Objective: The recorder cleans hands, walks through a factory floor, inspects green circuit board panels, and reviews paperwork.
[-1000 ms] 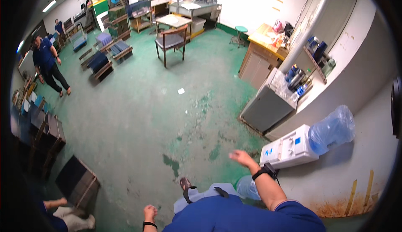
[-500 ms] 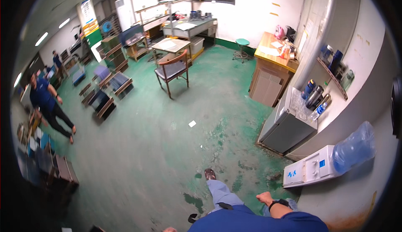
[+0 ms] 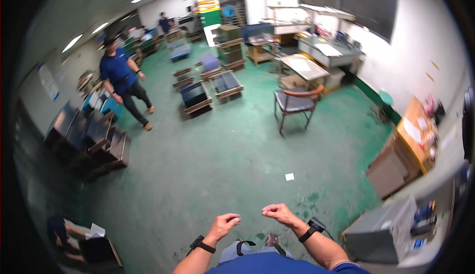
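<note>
Both my hands are raised in front of my body at the lower middle, above the floor. My left hand (image 3: 223, 226) has its fingers curled in toward the thumb, with nothing visible in them. Across a short gap, my right hand (image 3: 281, 214) points its bent fingers back at the left one, likewise holding nothing that shows. The two hands do not touch each other or anything else. A dark band with a small black device (image 3: 313, 226) sits on my right wrist. Another dark band (image 3: 204, 245) is on the left wrist.
A person in a blue shirt (image 3: 118, 71) stands at the left near stacked racks (image 3: 104, 140). Low racks with dark panels (image 3: 194, 96) and a chair (image 3: 295, 103) are ahead. At the right stand a wooden desk (image 3: 418, 130) and a grey cabinet (image 3: 381, 229). Someone bends at lower left (image 3: 62, 237).
My view has swung left, so the room has shifted right and the water dispenser is out of view. My left hand has risen into sight, and my right hand has moved inward and up.
</note>
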